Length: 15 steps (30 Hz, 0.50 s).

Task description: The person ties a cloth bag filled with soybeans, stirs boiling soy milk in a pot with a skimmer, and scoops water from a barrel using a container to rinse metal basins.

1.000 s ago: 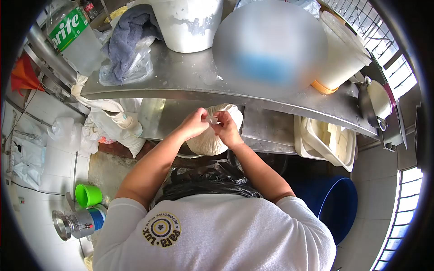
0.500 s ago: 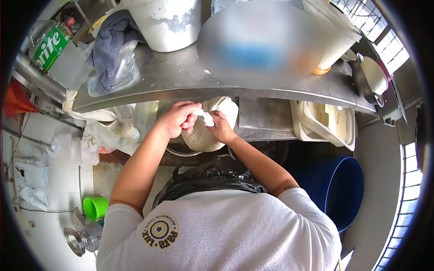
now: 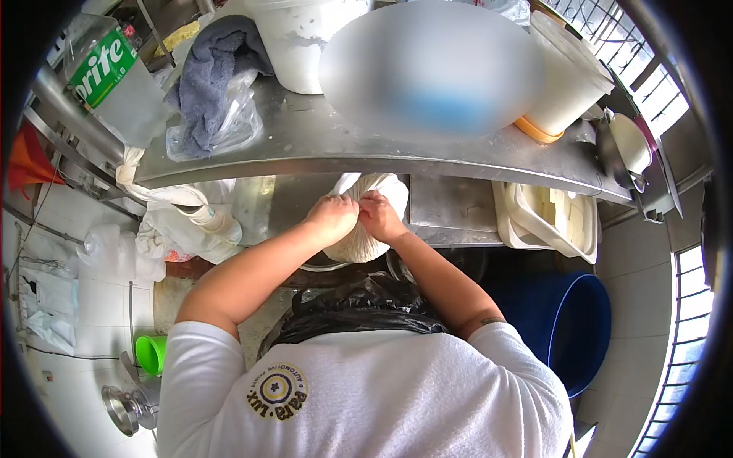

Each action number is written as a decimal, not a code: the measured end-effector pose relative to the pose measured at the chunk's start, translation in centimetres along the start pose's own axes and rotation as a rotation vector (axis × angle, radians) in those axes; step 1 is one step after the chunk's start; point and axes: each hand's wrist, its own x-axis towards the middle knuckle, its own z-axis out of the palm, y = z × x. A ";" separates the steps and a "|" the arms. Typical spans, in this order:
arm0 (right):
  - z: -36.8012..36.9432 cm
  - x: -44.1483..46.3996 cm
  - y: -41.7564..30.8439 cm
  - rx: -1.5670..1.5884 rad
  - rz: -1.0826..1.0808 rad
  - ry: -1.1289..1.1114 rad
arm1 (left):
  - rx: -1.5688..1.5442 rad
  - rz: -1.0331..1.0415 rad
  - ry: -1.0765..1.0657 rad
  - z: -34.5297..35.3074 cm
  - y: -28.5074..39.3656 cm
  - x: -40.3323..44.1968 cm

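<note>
A bulging off-white cloth bag (image 3: 366, 248) sits on the lower metal shelf in front of me, its fabric pleated where it is gathered. My left hand (image 3: 334, 218) is closed on the bag's twisted neck, and a white end of cloth sticks up above its fingers. Pressed up against it, my right hand (image 3: 380, 217) pinches the same gathered cloth. The fingers hide the exact spot where the neck is held.
An upper steel counter (image 3: 305, 137) overhangs the hands, carrying a grey towel (image 3: 210, 84), white buckets (image 3: 301, 53) and a metal pan (image 3: 611, 145). White plastic trays (image 3: 553, 217) are on the lower shelf to the right. Below stands a blue barrel (image 3: 584, 336).
My two hands have come together at the bag's neck; my left hand moved right and down. The twisted cloth end now points upward instead of lying between the hands. The view shifted slightly.
</note>
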 end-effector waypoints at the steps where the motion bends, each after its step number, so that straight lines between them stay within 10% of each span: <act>1: -0.4 -0.3 0.1 0.053 -0.076 -0.019 | -0.007 0.003 0.000 0.3 0.0 0.2; 3: -2.4 -1.9 -1.6 0.130 0.032 -0.027 | -0.378 -0.138 -0.130 1.0 -0.3 0.4; 6: -4.1 -3.8 -5.5 -0.017 0.019 0.039 | -2.056 -0.733 -0.662 -0.1 -2.2 1.3; 11: -4.6 -4.0 -7.9 -0.289 -0.344 0.019 | -2.624 -0.497 -0.479 2.6 -1.2 0.9; 15: -5.5 -4.8 -7.4 -0.100 -0.238 0.102 | -2.635 -0.775 -0.461 1.3 -1.3 1.0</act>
